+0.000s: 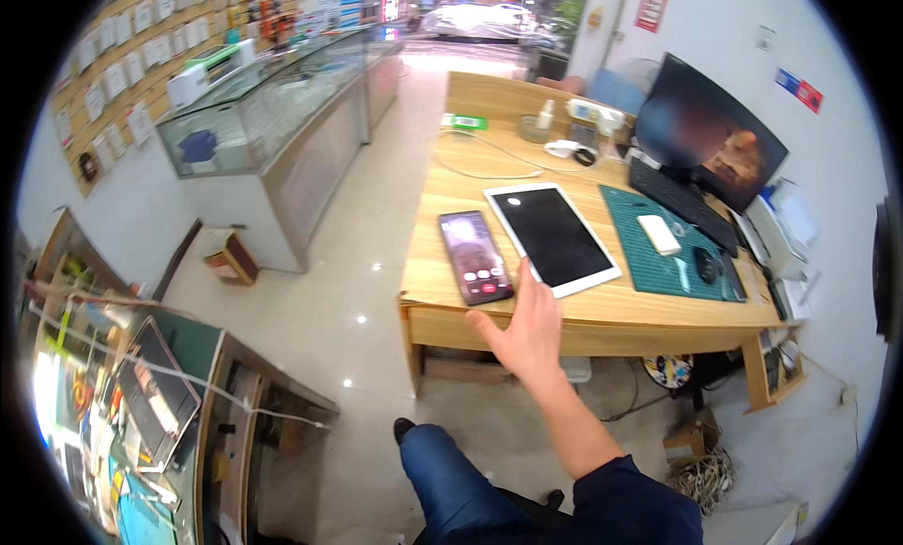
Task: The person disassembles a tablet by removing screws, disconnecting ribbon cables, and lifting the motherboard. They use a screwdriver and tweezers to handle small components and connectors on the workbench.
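My right hand [530, 331] reaches over the front edge of the wooden desk [433, 284], palm down. Its thumb stretches out to the left and the fingers point forward; it holds nothing. Just ahead and left of it lies a smartphone [476, 258] with its screen lit, showing round buttons along the bottom. A white-framed tablet [553, 236] with a dark screen lies right beside the phone. My fingertips are at the tablet's lower left corner, next to the phone; whether they touch either one I cannot tell. My left hand is out of view.
On the desk's right are a green cutting mat [649, 253], a mouse [706, 265], a keyboard [682, 206] and a monitor [710, 136]. A white cable [494, 175] loops behind the tablet. A cluttered workbench [202, 357] stands lower left, a glass display counter [282, 103] beyond it.
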A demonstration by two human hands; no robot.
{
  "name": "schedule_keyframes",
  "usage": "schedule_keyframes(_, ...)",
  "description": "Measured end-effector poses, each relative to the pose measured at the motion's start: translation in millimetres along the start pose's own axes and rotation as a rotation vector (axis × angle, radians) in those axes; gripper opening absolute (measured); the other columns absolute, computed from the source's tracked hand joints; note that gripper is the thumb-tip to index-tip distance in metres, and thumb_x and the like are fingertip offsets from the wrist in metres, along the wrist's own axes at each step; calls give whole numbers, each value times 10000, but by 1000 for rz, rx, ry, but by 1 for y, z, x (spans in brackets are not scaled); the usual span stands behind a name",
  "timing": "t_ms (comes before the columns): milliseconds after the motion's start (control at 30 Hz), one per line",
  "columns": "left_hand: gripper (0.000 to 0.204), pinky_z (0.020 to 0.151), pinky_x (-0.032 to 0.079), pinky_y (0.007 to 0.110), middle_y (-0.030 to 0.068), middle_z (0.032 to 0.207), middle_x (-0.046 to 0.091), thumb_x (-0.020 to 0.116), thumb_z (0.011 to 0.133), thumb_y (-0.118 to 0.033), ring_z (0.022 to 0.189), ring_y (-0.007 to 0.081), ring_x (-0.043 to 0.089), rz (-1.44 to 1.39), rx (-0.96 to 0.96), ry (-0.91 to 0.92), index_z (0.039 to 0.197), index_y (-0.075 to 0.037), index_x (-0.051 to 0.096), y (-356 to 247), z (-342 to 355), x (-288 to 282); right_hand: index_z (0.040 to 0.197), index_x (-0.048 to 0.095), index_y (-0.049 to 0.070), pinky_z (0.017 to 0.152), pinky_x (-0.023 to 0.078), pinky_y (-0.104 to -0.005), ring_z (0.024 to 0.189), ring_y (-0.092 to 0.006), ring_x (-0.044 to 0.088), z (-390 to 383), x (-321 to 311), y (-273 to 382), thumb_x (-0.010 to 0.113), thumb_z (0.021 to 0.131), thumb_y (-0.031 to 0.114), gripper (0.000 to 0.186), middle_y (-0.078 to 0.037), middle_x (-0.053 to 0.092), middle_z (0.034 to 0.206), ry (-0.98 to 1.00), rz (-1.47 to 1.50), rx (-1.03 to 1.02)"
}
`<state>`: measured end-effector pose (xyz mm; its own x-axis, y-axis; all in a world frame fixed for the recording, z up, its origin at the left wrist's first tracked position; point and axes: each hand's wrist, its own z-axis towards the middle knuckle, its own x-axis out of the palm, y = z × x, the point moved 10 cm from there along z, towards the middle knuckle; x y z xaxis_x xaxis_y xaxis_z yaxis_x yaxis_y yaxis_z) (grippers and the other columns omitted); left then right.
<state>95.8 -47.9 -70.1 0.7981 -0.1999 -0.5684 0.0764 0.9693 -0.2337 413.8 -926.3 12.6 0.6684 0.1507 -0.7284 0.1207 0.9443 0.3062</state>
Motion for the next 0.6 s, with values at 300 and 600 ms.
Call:
schedule_keyframes(300,480,1180,434,524,192,1379,699,532,1030,19,1319,409,613,542,-165,-37,1507,50,576,-74,28,-29,1553,549,-67,924,561,-517,1045,-440,707,48,16,-7,807,848,314,842,-269,768,1132,184,-62,184)
schedule_keyframes(600,529,1222,420,595,215,1367,674,594,960,71,1321,444,604,491,-244,-14,1487,61,543,-115,39,-30,1656,470,22,1033,535,-394,1188,-280,648,-44,26,269,802,745,113,973,-168,620,1382,506,746,-184)
